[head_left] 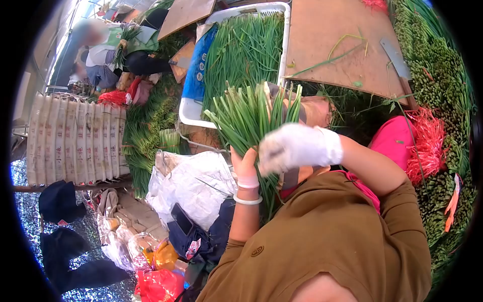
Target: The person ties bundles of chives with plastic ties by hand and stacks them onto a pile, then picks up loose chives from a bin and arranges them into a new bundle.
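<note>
My left hand [244,163] is wrapped round the lower part of a bunch of long green chives [251,113], whose pale ends fan upward. A white band and a white bangle sit on that wrist. My right hand [294,148], in a white glove, is in front of the bunch, close to the left hand; its fingers are smeared by motion, and I cannot make out whether they grip anything. Just beyond the bunch is a white plastic crate [286,45] with more chives [246,48] laid in it and a blue printed sheet [201,70] along its left side.
On a wooden board [332,45] at the upper right lies a knife [395,59]. Red plastic strands [427,146] hang beside stacked bundles [437,75]. A white sack [193,186] and a phone [182,219] are at left. Another person [128,48] sits at the upper left.
</note>
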The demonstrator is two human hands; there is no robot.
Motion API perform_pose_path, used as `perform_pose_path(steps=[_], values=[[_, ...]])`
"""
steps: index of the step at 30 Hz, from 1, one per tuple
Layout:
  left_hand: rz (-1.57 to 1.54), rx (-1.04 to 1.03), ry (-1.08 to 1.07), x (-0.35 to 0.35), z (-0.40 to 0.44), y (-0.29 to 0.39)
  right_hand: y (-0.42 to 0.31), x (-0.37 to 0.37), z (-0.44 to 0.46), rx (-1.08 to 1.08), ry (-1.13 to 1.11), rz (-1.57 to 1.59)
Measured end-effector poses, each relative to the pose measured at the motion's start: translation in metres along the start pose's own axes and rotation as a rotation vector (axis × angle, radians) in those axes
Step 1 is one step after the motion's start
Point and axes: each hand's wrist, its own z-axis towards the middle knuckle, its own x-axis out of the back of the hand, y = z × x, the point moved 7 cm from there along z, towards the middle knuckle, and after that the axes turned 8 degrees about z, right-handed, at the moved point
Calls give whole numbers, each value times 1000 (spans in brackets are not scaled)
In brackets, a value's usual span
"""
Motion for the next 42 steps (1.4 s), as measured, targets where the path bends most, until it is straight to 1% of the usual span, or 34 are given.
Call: perform_pose_path(steps=[1, 2, 3, 5, 7, 9, 12, 15, 16, 19, 20, 23, 24, 27, 30, 31, 32, 33, 34, 35, 36, 37, 38, 39, 40, 41, 42], values=[[5, -10, -3, -7, -3, 9, -7, -13, -11, -153, -195, 209], [31, -39, -34, -6, 0, 9, -13, -15, -18, -215, -268, 247], [58, -69, -65, -6, 2, 10, -12, -10, -26, -242, -251, 366], [-14, -65, -72, -8, 2, 10, 6, 21, -30, -177, -34, 385], [-61, -66, -77, -11, 1, 12, 39, 63, -35, -288, 279, 266], [-78, -66, -86, -14, -1, 15, 76, 97, -34, -209, 521, 145], [-8, -88, -113, -23, -9, 25, 81, 117, -30, -95, 679, 328], [168, -135, -79, -25, -16, 28, 54, 133, -22, 16, 834, -297], [138, -140, -99, -26, -17, 24, 47, 132, -16, 88, 810, -375], [216, -156, -112, -36, -25, 30, 38, 124, 3, 133, 605, -809], [181, -168, -95, -40, -25, 32, 38, 122, 7, 132, 586, -800], [187, -171, -98, -37, -24, 28, 59, 121, 17, -227, 308, -644], [188, -168, -109, -36, -23, 26, 59, 124, 16, -149, 310, -601], [193, -162, -135, -35, -23, 22, 71, 126, 17, -175, 312, -788], [242, -172, -148, -39, -20, 23, 40, 130, -2, 96, 499, -902], [281, -170, -145, -37, -17, 25, 31, 144, -15, 41, 611, -870], [320, -168, -140, -36, -17, 25, 28, 160, -33, 111, 735, -798], [266, -155, -134, -33, -17, 23, 31, 178, -55, 57, 831, -704], [209, -144, -132, -30, -15, 20, 40, 197, -80, -158, 892, -776], [150, -133, -131, -29, -14, 17, 51, 210, -110, -213, 975, -694], [137, -123, -109, -28, -13, 17, 67, 221, -145, -266, 1095, -676], [131, -120, -110, -29, -12, 17, 97, 237, -182, -445, 1130, -716], [128, -114, -109, -28, -11, 19, 118, 241, -214, -479, 1141, -798], [127, -107, -109, -26, -10, 19, 119, 230, -233, -661, 1080, -866], [104, -110, -104, -22, -7, 15, 144, 229, -255, -878, 914, -927], [61, -94, -113, -21, -6, 12, 175, 225, -278, -1102, 681, -1064], [21, -79, -123, -21, -6, 11, 183, 209, -287, -1215, 485, -1095]])
